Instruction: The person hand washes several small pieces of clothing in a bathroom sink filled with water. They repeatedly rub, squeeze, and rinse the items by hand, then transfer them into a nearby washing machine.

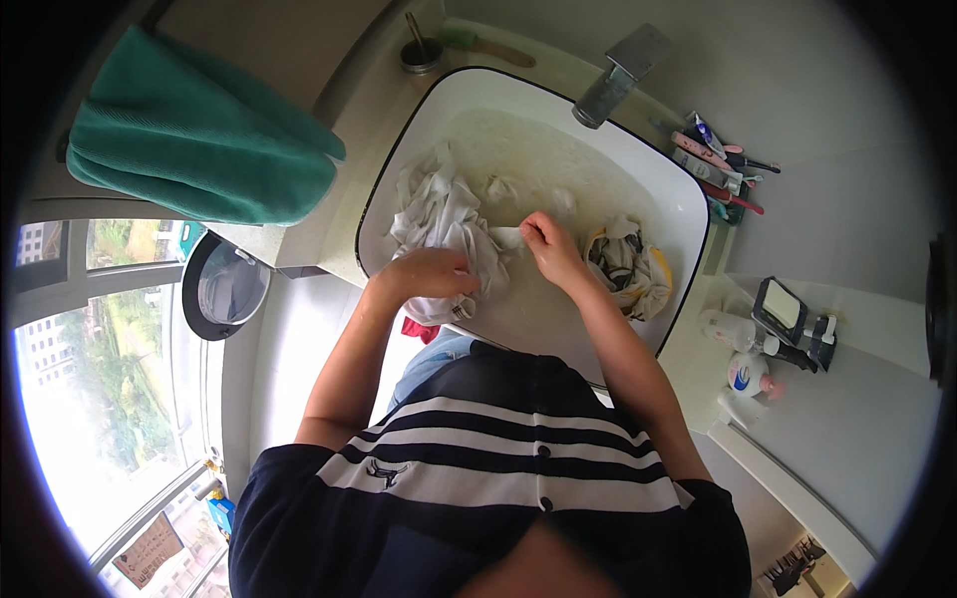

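Cloudy water stands in a white basin (680,209) with a dark rim. A bunched white garment (441,209) lies along the basin's left side, partly over the front rim. My left hand (434,273) grips its folds near that rim. A narrow part of the same cloth stretches to the right, where my right hand (549,243) pinches its end between thumb and fingers. Right of that hand, a crumpled white cloth with yellow and dark patterning (632,273) sits wet against the basin wall. Small pale lumps of cloth (564,200) show in the water behind my right hand.
A metal faucet (605,93) overhangs the back rim. Toothbrushes and tubes (718,161) crowd the right ledge, with a pump bottle (748,374) nearer me. A wooden-handled brush (497,52) and a small cup (421,56) stand behind. A green towel (202,142) hangs at left.
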Motion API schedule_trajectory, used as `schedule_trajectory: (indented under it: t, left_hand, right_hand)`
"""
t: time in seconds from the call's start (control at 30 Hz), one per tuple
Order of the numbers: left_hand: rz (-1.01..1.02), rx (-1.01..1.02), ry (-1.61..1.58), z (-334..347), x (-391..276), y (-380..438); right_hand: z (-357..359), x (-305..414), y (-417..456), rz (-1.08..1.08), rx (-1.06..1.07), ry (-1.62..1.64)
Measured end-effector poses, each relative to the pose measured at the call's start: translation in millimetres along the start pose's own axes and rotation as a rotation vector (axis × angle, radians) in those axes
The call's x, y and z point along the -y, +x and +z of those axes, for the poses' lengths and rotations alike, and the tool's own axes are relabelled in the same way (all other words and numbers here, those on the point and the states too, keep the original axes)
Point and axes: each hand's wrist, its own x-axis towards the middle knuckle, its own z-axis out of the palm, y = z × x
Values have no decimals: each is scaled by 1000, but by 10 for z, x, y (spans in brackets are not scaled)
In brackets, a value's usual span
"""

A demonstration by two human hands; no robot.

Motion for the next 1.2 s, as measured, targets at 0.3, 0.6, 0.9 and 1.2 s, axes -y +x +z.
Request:
schedule_trajectory:
  t: [0.3,0.6,0.9,1.2]
  left_hand:
    - [478,-684,16,175,-416,257]
    - [713,-302,-1076,247,-716,620]
    - [305,-304,-1466,-160,-390,722]
    - [101,-755,-925,-433,-34,2056]
  right_hand:
    - [-419,678,-385,-23,-82,973]
    - [-960,729,-461,-49,42,1213]
    - [-1282,265,-184,98,-72,871]
    - [-861,-423,862,149,-596,-369]
